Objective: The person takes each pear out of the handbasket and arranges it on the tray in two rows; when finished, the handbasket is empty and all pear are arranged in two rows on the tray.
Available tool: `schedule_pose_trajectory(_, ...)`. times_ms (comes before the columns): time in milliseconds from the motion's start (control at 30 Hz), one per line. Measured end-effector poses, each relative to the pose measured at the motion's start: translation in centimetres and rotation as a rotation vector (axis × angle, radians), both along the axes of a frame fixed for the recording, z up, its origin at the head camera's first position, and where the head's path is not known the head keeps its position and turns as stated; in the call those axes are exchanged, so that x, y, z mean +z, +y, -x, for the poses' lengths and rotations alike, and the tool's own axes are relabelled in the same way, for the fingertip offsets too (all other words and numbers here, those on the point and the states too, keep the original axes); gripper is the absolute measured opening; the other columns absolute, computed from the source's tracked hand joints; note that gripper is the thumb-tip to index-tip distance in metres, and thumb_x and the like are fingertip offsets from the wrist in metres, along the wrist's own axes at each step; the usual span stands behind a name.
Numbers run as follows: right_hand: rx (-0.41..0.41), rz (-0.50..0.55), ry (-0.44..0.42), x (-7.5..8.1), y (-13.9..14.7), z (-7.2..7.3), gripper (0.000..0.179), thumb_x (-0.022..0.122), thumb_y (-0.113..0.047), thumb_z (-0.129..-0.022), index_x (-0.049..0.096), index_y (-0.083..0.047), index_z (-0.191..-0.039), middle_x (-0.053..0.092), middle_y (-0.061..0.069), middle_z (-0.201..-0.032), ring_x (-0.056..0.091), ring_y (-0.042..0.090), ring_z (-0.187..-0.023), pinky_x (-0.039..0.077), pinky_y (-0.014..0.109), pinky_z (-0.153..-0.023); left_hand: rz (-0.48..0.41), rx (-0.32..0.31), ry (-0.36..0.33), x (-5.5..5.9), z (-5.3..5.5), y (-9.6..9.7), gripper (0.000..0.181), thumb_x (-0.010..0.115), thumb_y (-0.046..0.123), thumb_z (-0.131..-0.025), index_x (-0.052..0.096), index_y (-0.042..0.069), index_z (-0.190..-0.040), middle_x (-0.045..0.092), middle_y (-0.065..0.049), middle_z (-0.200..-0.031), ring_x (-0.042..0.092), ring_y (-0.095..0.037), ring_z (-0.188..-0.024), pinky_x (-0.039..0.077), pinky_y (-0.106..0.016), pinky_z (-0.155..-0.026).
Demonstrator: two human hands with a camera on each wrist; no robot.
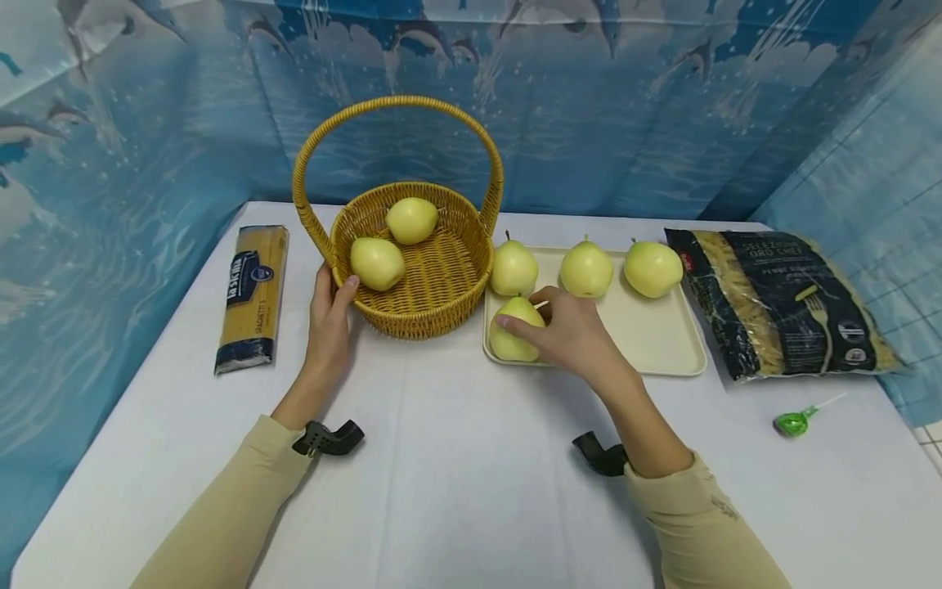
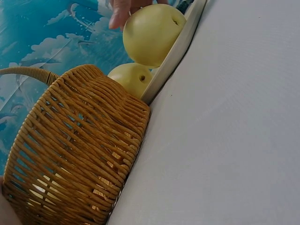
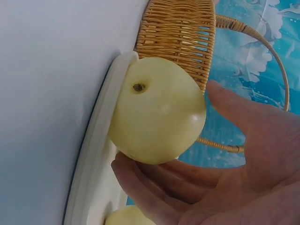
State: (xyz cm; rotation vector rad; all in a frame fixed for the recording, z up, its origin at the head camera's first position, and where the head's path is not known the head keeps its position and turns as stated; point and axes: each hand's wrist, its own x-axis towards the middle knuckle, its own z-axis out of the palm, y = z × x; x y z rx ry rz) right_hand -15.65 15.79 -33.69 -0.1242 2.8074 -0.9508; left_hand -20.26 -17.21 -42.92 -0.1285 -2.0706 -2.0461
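My left hand (image 1: 327, 331) holds the left side of a round wicker basket (image 1: 419, 323), thumb at its rim. Two pale yellow-green pears (image 1: 378, 263) lie inside, under a tall arched handle. With thumb and fingers on either side, my right hand (image 1: 577, 335) grips a pear (image 1: 508, 337) at the front left corner of a cream tray (image 1: 662, 352). In the right wrist view this pear (image 3: 159, 112) shows its blossom end, low against the tray rim. Behind it, three more pears (image 1: 586, 270) sit along the tray's back. Only a sliver of the left hand (image 2: 7, 211) shows in the left wrist view.
A pack of spaghetti (image 1: 253, 298) lies on the white-covered table left of the basket. Right of the tray are a dark bag of penne (image 1: 787, 303) and a green lollipop (image 1: 793, 423). A blue dolphin-print curtain (image 1: 589, 139) hangs behind the table.
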Motion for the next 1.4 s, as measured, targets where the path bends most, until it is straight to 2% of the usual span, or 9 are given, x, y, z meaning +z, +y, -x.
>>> schedule_pose_trajectory(233, -0.036, 0.057, 0.049, 0.3, 0.1, -0.1, 0.069, 0.07, -0.052, -0.098, 0.063, 0.005, -0.136, 0.071, 0.025, -0.127, 0.067, 0.038, -0.122, 0.056, 0.055, -0.102, -0.005, -0.003, 0.002, -0.1, 0.1, -0.1, 0.067, 0.05, 0.032, -0.11, 0.021, 0.019, -0.169, 0.028, 0.0, -0.173, 0.026, -0.012, -0.16, 0.021, -0.03, -0.132)
schedule_pose_trajectory(400, -0.031, 0.075, 0.119, 0.4, -0.1, 0.0, 0.062, 0.071, -0.048, -0.099, 0.066, 0.003, -0.134, 0.071, 0.022, -0.129, 0.068, 0.037, -0.122, 0.056, 0.054, -0.102, -0.01, -0.002, -0.001, -0.2, 0.4, -0.1, 0.069, 0.049, 0.029, -0.11, 0.018, 0.014, -0.17, 0.025, -0.006, -0.175, 0.023, -0.018, -0.162, 0.019, -0.034, -0.133)
schedule_pose_trajectory(533, -0.027, 0.105, 0.187, 0.6, -0.7, 0.1, 0.057, 0.073, -0.044, -0.098, 0.066, 0.001, -0.132, 0.071, 0.02, -0.129, 0.068, 0.037, -0.121, 0.057, 0.054, -0.1, -0.009, -0.001, 0.009, 0.0, 0.5, -0.2, 0.069, 0.049, 0.03, -0.11, 0.018, 0.014, -0.17, 0.024, -0.006, -0.175, 0.022, -0.018, -0.162, 0.019, -0.035, -0.134)
schedule_pose_trajectory(733, -0.021, 0.237, 0.351, 1.1, -2.8, 0.6, 0.04, 0.077, -0.027, -0.097, 0.072, -0.001, -0.127, 0.074, 0.017, -0.126, 0.069, 0.034, -0.119, 0.059, 0.051, -0.1, -0.002, 0.0, 0.001, 0.0, 0.3, -0.1, 0.069, 0.051, 0.033, -0.109, 0.021, 0.018, -0.169, 0.027, -0.001, -0.173, 0.026, -0.014, -0.16, 0.021, -0.033, -0.133)
schedule_pose_trajectory(800, -0.004, 0.292, 0.378, 1.3, -3.9, 1.0, 0.036, 0.077, -0.024, -0.097, 0.073, -0.002, -0.125, 0.074, 0.015, -0.125, 0.07, 0.033, -0.119, 0.059, 0.05, -0.102, -0.009, -0.001, -0.003, 0.0, 0.2, -0.1, 0.068, 0.051, 0.033, -0.109, 0.022, 0.019, -0.169, 0.028, -0.001, -0.173, 0.026, -0.014, -0.16, 0.021, -0.034, -0.133)
schedule_pose_trajectory(933, 0.015, 0.358, 0.363, 1.1, -6.2, 2.1, 0.038, 0.077, -0.024, -0.097, 0.072, -0.005, -0.129, 0.074, 0.013, -0.125, 0.069, 0.031, -0.12, 0.059, 0.047, -0.102, -0.01, -0.003, -0.003, 0.0, 0.1, 0.0, 0.067, 0.05, 0.033, -0.109, 0.022, 0.018, -0.169, 0.029, -0.001, -0.173, 0.026, -0.014, -0.16, 0.021, -0.034, -0.133)
schedule_pose_trajectory(1167, -0.043, 0.345, 0.438, 0.5, -8.8, 3.8, 0.041, 0.079, -0.023, -0.095, 0.072, -0.004, -0.131, 0.074, 0.012, -0.126, 0.069, 0.027, -0.12, 0.056, 0.042, -0.104, -0.017, -0.012, -0.013, 0.1, 0.4, 0.3, 0.07, 0.048, 0.026, -0.109, 0.017, 0.01, -0.169, 0.023, -0.009, -0.175, 0.021, -0.02, -0.162, 0.018, -0.035, -0.134)
schedule_pose_trajectory(1267, -0.024, 0.398, 0.391, 0.6, -9.8, 4.5, 0.042, 0.08, -0.022, -0.095, 0.071, -0.006, -0.132, 0.073, 0.011, -0.128, 0.068, 0.024, -0.122, 0.058, 0.038, -0.102, -0.005, -0.012, -0.017, 0.2, 0.4, 0.3, 0.069, 0.048, 0.028, -0.11, 0.017, 0.011, -0.169, 0.024, -0.008, -0.175, 0.022, -0.019, -0.162, 0.018, -0.034, -0.134)
schedule_pose_trajectory(1400, 0.042, 0.401, 0.301, 0.4, -11.7, 6.0, 0.047, 0.081, -0.024, -0.094, 0.069, -0.006, -0.136, 0.072, 0.011, -0.133, 0.067, 0.025, -0.124, 0.059, 0.037, -0.102, 0.027, 0.004, -0.018, 0.1, 0.2, 0.0, 0.068, 0.048, 0.034, -0.11, 0.019, 0.017, -0.169, 0.027, -0.002, -0.173, 0.025, -0.015, -0.16, 0.021, -0.033, -0.133)
